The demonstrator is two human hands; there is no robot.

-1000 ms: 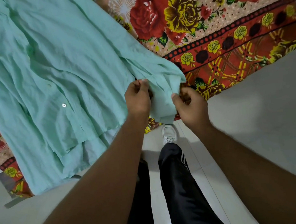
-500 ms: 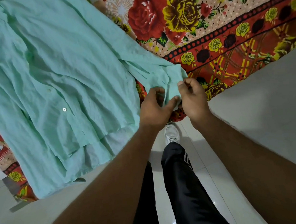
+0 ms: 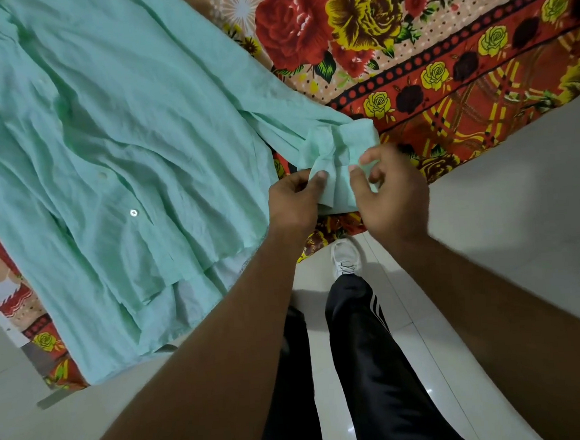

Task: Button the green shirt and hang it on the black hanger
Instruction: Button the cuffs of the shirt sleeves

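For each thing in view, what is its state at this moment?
green shirt: spread out, wrinkled, on the floral sheet.
sleeve cuff: crumpled, held by both hands.
left hand: pinches the sleeve cuff.
right hand: pinches the sleeve cuff.
floral sheet: spread flat, partly covered.

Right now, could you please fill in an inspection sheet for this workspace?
Surface: floral sheet, spread flat, with its edge hanging towards the floor.
Job's things: green shirt lies spread and wrinkled on the sheet, with one white button showing on its front. Its cuff is lifted at the sheet's edge. The hanger is not in view.
Clutter: nothing seen.
Hands: left hand and right hand each pinch the cuff between thumb and fingers.
Cables: nothing seen.
Surroundings: pale tiled floor, and the person's black trousers and white shoe below the hands.
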